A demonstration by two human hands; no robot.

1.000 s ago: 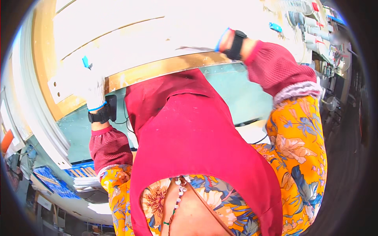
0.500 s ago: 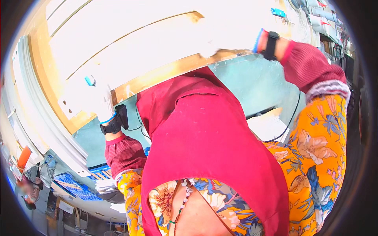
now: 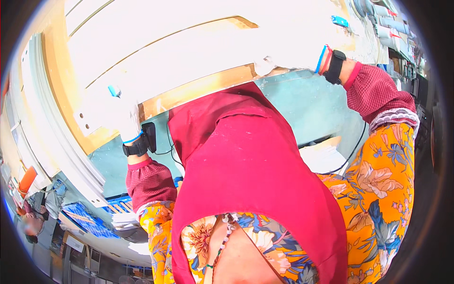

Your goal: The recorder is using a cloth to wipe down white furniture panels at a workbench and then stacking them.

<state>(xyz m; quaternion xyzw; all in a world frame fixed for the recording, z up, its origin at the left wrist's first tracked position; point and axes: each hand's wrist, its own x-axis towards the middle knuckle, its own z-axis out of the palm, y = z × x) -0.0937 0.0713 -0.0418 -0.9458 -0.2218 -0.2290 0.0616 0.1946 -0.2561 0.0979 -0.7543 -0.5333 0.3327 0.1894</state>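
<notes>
Both my hands wear white gloves that nearly vanish in glare against the bright white panels [image 3: 156,71]. My left hand [image 3: 125,102] rests by the near left end of the panels, beside a small blue-and-white item [image 3: 114,91]; whether it holds this I cannot tell. At the near wooden edge [image 3: 203,87], right of centre, is my right hand [image 3: 288,59]. Its fingers look curled around something pale at their tip, too washed out to name. Black straps circle both wrists, and a dark box sits on the left one.
Long white strips [image 3: 59,128] are stacked at the left. Another blue item [image 3: 340,21] lies at the far right, near several bottles with red tips [image 3: 385,32]. Below the table are blue crates [image 3: 90,220], papers [image 3: 321,158] and a black cable. A person [image 3: 33,222] is at the far left.
The whole view has shifted and turned slightly. My right hand, blurred before, is now sharper and a little nearer to me, over the wooden edge. The left hand stays about where it was.
</notes>
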